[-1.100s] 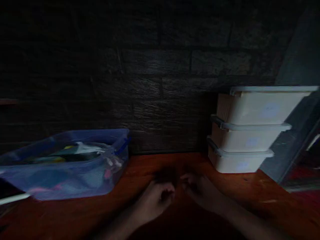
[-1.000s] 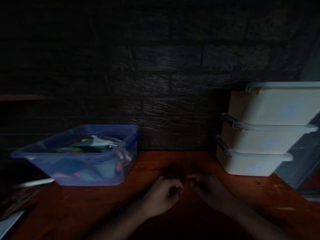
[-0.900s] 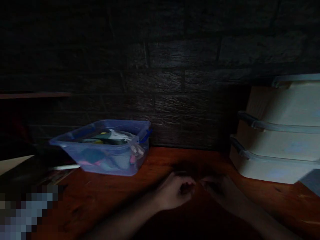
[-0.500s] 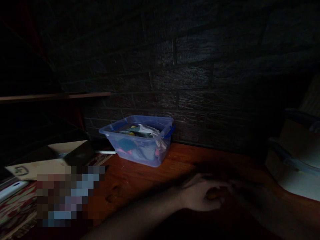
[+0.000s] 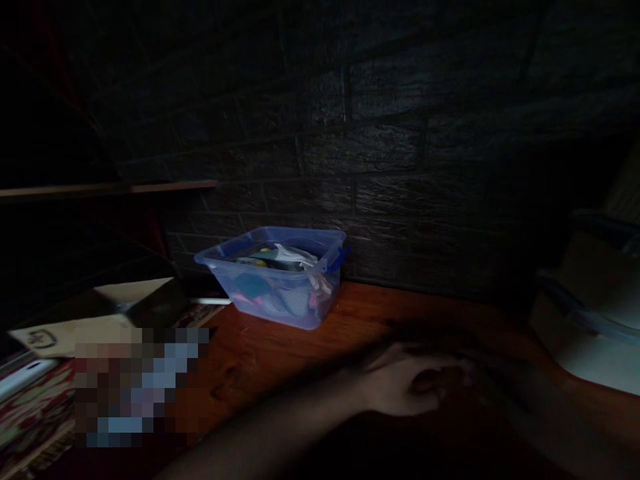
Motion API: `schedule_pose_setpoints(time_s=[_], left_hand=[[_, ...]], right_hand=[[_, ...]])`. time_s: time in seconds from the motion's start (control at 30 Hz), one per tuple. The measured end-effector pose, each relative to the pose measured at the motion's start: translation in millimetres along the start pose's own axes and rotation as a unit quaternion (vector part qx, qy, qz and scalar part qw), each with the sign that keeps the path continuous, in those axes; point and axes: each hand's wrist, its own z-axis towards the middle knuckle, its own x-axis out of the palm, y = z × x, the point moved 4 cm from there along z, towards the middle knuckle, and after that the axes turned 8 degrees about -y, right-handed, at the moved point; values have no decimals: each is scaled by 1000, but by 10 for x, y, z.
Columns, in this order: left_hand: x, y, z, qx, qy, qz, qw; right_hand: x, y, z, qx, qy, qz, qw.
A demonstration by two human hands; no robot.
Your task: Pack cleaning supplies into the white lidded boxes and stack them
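The scene is very dark. My left hand (image 5: pixel 407 385) rests on the reddish wooden table (image 5: pixel 280 353) with its fingers curled inward; what they hold, if anything, is lost in shadow. My right hand (image 5: pixel 493 380) lies just to its right, fingertips almost touching the left hand, and it is too dark to read its fingers. A clear blue plastic tub (image 5: pixel 275 277) with blue clip handles stands on the table to the far left of my hands, filled with several small mixed items.
A dark brick wall (image 5: pixel 380 147) runs behind the table. Stacked cream lidded boxes (image 5: pixel 595 313) stand at the right edge. Papers, a dark flat item and patterned cloth (image 5: pixel 45 393) lie at the left. A thin shelf (image 5: pixel 110 189) juts from the left.
The view has swung left: the tub moved toward the middle and the cream boxes slid to the right edge. My hands stayed together on the table.
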Motion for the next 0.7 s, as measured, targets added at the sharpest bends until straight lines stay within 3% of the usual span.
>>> schedule_pose_setpoints(time_s=[0.43,0.7], left_hand=[[-7,-8,3,-29,1,9,1000],[-3,155,-36,-52,-42,23,998]], right_hand=[[34,-45,-35,22,28,35,999],[58,-86,44,54,15,81,995]])
